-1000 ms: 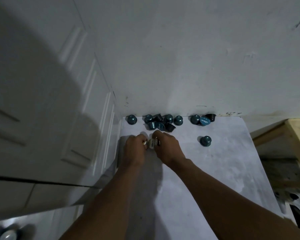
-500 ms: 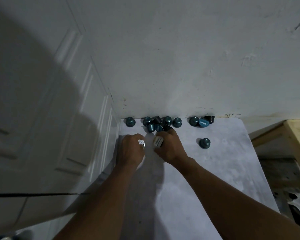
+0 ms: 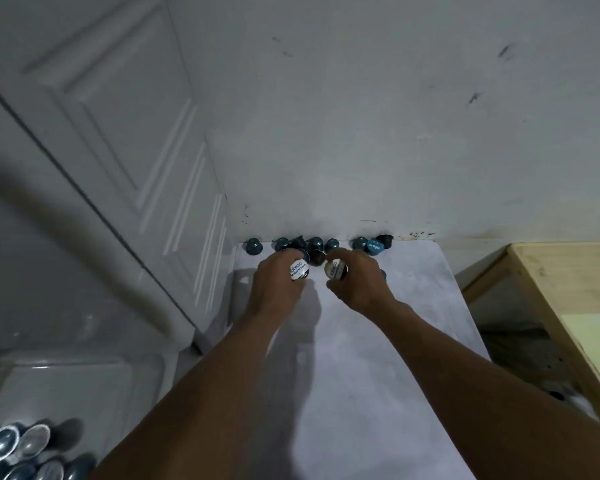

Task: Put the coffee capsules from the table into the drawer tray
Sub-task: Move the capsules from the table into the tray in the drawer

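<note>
Left hand (image 3: 278,282), reaching beyond the drawer tray (image 3: 70,389) (near left, stowed capsules (image 3: 4,445) inside), pinches one capsule (image 3: 299,269); right hand (image 3: 357,282) pinches a second capsule (image 3: 335,268), both over the table (image 3: 361,375). Step judged: pick-up made; next, carry both back to the tray. Lids: pale, brand word blurred; beyond, remaining capsules (image 3: 316,244) line the wall, teal lid (image 3: 374,247) illegible.
</note>
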A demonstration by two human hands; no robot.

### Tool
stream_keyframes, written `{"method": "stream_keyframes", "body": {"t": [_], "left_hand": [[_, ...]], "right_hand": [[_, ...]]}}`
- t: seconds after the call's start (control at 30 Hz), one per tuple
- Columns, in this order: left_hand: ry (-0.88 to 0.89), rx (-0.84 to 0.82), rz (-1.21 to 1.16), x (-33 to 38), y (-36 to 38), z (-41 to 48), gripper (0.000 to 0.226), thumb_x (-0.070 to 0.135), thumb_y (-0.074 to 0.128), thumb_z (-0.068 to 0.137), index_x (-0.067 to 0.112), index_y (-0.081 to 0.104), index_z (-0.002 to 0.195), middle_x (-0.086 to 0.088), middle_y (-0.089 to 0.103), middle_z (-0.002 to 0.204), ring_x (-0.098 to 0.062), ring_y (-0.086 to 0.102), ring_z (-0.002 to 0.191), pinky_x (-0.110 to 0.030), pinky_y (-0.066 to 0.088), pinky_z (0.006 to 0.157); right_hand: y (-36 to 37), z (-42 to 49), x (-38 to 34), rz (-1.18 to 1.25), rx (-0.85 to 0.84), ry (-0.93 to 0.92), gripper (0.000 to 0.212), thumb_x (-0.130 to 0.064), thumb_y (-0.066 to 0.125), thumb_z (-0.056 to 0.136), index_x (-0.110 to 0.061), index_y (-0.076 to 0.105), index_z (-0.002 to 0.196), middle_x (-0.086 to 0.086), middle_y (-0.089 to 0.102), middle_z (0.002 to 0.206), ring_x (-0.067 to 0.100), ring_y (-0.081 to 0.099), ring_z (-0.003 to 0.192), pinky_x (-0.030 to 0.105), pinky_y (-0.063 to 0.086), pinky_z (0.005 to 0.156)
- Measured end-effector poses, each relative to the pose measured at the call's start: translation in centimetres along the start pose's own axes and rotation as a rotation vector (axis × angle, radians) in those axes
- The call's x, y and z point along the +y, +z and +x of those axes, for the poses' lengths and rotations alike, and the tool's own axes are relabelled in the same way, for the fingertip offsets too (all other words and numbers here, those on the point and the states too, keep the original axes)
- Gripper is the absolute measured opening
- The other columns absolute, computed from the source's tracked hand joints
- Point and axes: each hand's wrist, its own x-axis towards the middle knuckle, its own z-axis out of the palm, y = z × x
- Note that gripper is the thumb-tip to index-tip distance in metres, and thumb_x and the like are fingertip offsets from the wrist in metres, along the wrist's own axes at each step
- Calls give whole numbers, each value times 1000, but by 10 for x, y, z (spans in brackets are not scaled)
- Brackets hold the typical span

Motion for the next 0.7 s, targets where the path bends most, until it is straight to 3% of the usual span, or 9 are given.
{"method": "stream_keyframes", "body": {"t": [0.13,0.27,0.4,0.5,0.63,0.7], "left_hand": [[34,16,-66,19,-7,-32,43,13,79,74,19,64,114,0,67,109,-19,62,98,-28,48,84],[104,34,-144,33,-17,-82,45,16,80,71,24,62,110,2,69,102,-19,66,88,-37,53,85],[133,66,-200,39,-33,-133,37,15,81,67,27,65,98,7,68,94,-16,68,79,-41,56,79],[134,105,-222,35,-49,-175,38,12,81,68,25,66,101,8,68,97,-16,68,82,-38,55,81],[90,137,-221,17,-78,-220,41,12,81,69,22,67,106,3,70,99,-18,69,82,-33,55,81],[81,172,-207,6,-95,-236,39,13,82,68,23,68,103,3,70,95,-19,69,83,-36,56,81]], "right_hand": [[-20,-42,-5,69,77,-15,45,-14,74,77,-22,60,119,10,64,110,27,63,91,38,57,77],[-33,-95,-7,114,123,-19,49,-15,75,77,-15,56,121,3,62,100,22,59,83,29,50,69],[-38,-147,-13,139,166,-41,48,-17,79,75,-13,60,119,8,65,112,27,61,95,37,53,81],[-35,-186,-24,162,165,-65,50,-16,79,75,-14,60,121,6,63,113,23,64,86,28,49,75],[-23,-227,-49,147,112,-132,51,-17,79,75,-19,59,122,5,63,116,24,63,94,37,53,83],[-16,-239,-66,140,96,-171,50,-16,78,75,-20,59,122,5,62,115,24,63,94,34,53,81]]}}
